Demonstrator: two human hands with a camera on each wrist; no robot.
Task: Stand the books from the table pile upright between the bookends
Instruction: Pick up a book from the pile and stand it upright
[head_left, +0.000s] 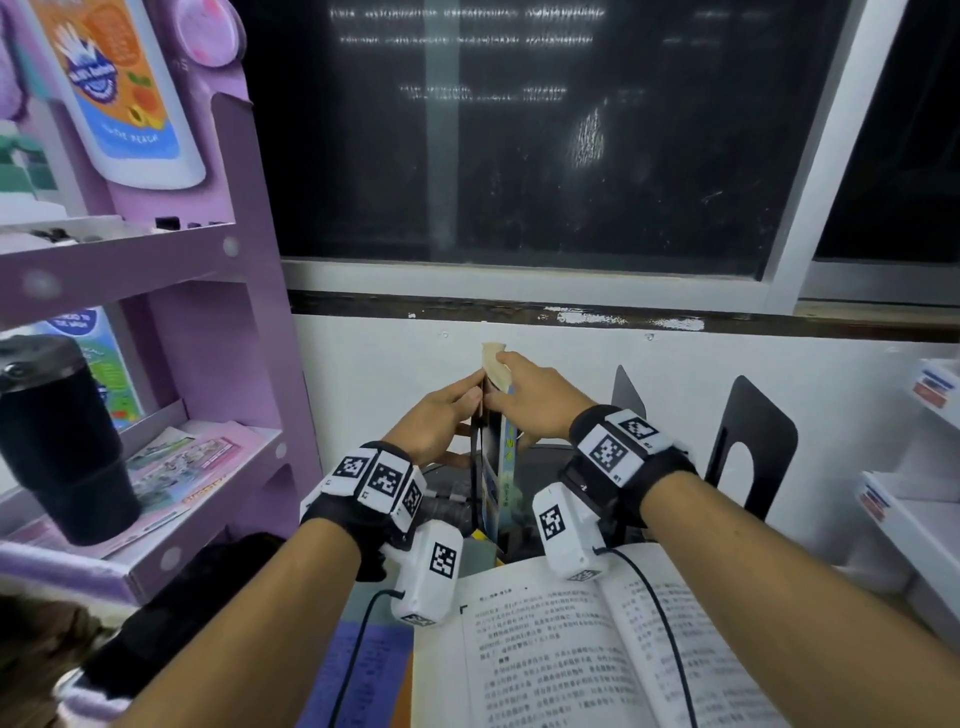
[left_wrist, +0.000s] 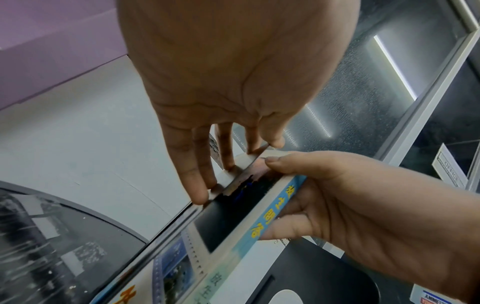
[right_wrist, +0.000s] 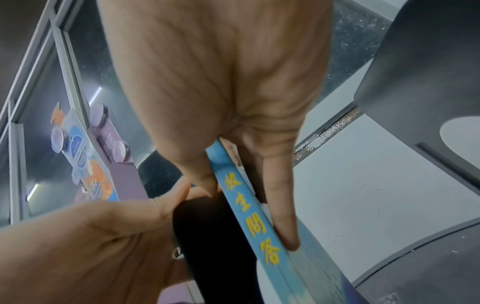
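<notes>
A thin book (head_left: 505, 467) (left_wrist: 275, 207) (right_wrist: 249, 224) with a blue spine and yellow characters stands upright at the middle of the table. My right hand (head_left: 524, 400) (right_wrist: 249, 205) pinches its top, thumb on the left cover and forefinger along the right. My left hand (head_left: 457, 410) (left_wrist: 221, 164) lays straight fingers against a thin dark panel (head_left: 475, 467) (right_wrist: 207, 246) standing edge-on just left of the book. Two black bookends (head_left: 753, 447) (head_left: 628, 389) stand to the right of the book, apart from it. An open book (head_left: 571, 649) lies flat in front.
A purple shelf unit (head_left: 156, 260) with a black tumbler (head_left: 62, 447) stands close on the left. White shelves (head_left: 914, 519) are at the right edge. The white wall and a dark window rise just behind. A purple book (head_left: 363, 665) lies under the open one.
</notes>
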